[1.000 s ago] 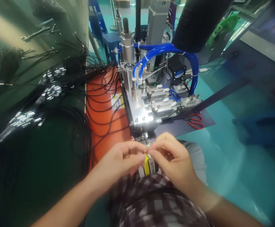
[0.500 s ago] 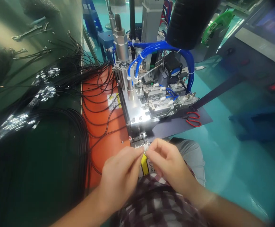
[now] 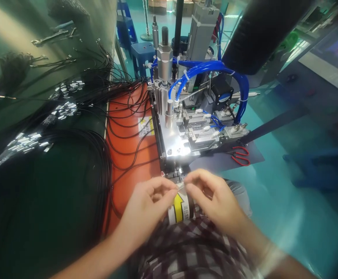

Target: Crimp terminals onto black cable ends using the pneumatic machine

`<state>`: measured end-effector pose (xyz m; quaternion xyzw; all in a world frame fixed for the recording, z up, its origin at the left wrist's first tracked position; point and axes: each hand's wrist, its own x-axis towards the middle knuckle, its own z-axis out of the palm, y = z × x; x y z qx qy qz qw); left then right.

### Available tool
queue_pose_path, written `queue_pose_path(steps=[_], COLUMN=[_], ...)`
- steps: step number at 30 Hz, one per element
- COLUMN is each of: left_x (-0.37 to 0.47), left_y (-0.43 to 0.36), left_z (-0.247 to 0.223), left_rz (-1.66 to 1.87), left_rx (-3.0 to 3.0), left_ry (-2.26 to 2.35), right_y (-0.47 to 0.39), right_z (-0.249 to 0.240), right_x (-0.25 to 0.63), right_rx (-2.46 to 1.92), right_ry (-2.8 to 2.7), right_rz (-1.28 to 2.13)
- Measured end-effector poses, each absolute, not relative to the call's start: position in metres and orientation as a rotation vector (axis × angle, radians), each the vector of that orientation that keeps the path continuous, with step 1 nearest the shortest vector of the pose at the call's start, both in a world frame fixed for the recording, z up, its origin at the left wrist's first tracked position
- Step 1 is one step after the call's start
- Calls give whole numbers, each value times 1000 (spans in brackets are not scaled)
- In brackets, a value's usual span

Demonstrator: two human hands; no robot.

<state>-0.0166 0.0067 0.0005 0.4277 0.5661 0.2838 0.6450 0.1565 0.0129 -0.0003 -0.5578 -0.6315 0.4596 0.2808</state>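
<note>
The left hand [image 3: 148, 201] and right hand [image 3: 217, 195] work close together, fingertips almost meeting, likely for fine control. The left seems to pinch a thin pale piece [image 3: 181, 187], held between them just above an arrow label [image 3: 178, 209]; whether the right grips it too, I cannot tell. At left, black cables [image 3: 101, 149] loop across the orange desk [image 3: 125, 151], probably to stay in reach. Red-handled cutters [image 3: 241, 157] lie right of the machine [image 3: 171, 141]. Farther back, white ties bundle its blue tubes [image 3: 215, 66], presumably against snagging.
</note>
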Motion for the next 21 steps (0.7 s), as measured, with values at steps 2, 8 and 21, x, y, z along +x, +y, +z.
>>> queue_pose_path(steps=[2,8,21], left_x=[-16,-15,-22], left_y=[6,2,16], left_z=[1,-4,-4], left_rz=[659,666,661], left_rx=[1031,1359,1153], left_ry=[1294,1328,1364], right_y=[16,13,22], right_z=[2,4,-8], right_x=[154,147,159], right_rx=[-1443,-1362,-1485], right_ry=[-1756,-2125,-1666], right_rz=[1143,745,1229])
